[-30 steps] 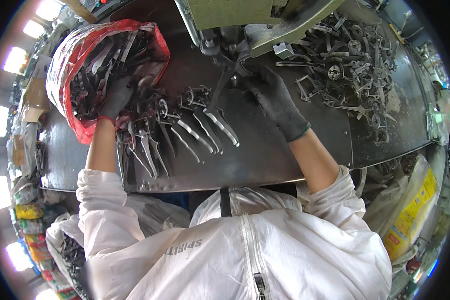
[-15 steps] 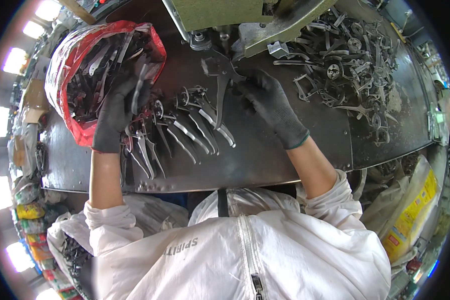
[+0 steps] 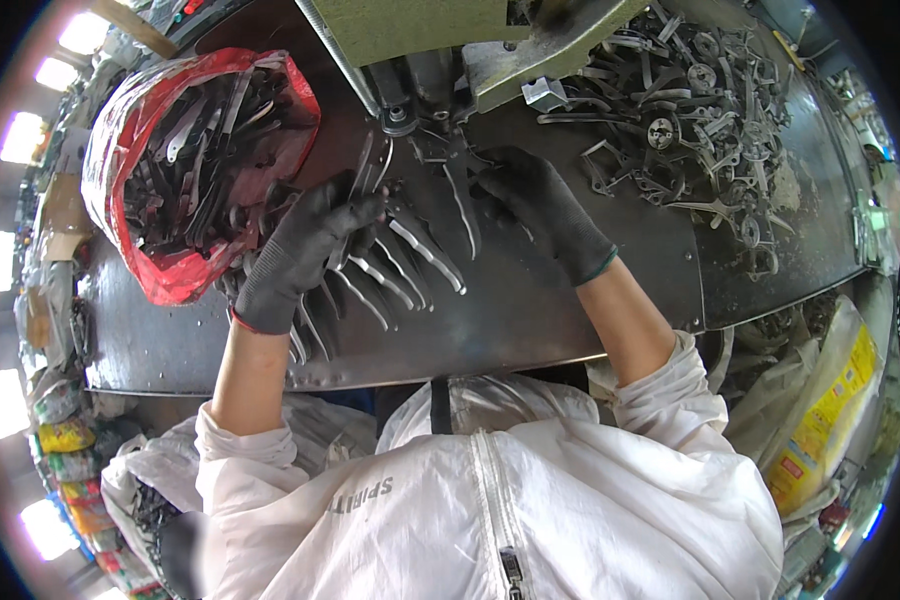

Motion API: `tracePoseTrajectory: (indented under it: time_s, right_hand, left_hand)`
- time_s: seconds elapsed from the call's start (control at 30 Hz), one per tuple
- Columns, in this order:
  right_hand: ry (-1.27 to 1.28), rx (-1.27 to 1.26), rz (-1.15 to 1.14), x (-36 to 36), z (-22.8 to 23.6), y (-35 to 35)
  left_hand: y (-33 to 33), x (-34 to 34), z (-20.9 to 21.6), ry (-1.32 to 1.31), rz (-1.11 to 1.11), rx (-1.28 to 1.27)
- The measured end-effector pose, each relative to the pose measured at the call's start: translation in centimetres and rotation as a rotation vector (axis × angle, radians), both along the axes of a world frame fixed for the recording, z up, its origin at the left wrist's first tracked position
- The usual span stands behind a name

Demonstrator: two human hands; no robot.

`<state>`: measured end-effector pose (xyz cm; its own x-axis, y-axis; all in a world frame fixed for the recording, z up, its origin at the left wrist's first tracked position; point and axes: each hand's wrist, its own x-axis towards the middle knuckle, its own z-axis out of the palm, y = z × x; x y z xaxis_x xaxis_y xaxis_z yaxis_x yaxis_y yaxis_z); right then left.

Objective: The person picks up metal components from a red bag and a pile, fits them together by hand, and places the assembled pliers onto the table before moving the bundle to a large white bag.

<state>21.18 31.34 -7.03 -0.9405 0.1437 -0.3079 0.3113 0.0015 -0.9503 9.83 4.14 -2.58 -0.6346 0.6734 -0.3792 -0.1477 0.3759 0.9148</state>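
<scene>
My left hand [image 3: 305, 245], in a dark grey knitted glove, grips a flat dark metal strip with a hole at its end [image 3: 374, 165]. The strip stands up toward the machine head [image 3: 398, 118]. Across from it, my gloved right hand [image 3: 542, 208] has its fingers closed at the side of a metal part with a long curved handle [image 3: 462, 205]. This part's upper end is under the machine, where its contact is partly hidden. Below my left hand lies a row of similar parts with curved handles [image 3: 410, 262], some covered by the glove.
A red-and-white bag [image 3: 142, 262] full of dark metal strips stands at the left. A heap of loose metal parts [image 3: 705, 120] covers the far right of the metal table [image 3: 530, 325]. A small metal block [image 3: 545, 94] sits beside the green machine [image 3: 420, 30].
My left hand has moved right from the bag toward the machine with the metal strip. The curved-handle part at my right hand has shifted slightly right and its upper end sits under the machine.
</scene>
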Motion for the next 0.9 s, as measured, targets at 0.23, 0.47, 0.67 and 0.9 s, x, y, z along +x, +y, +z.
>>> tracePoseTrajectory:
  time_s: [0.23,0.47,0.67,0.9]
  right_hand:
    - [0.090,-0.187,-0.136,0.2,-0.5,-2.6]
    - [0.274,1.292,-0.073,-6.1,1.2,15.0]
    - [-0.054,1.594,0.053,-5.9,3.2,15.1]
    - [0.426,1.526,0.080,-4.3,1.2,15.0]
  left_hand:
    - [1.8,2.9,0.8,-0.116,0.059,0.129]
    - [10.2,7.1,-1.3,-0.380,0.000,0.336]
    - [7.5,3.9,-7.9,-0.282,0.104,0.229]
    - [6.1,2.0,-3.8,0.011,0.177,0.099]
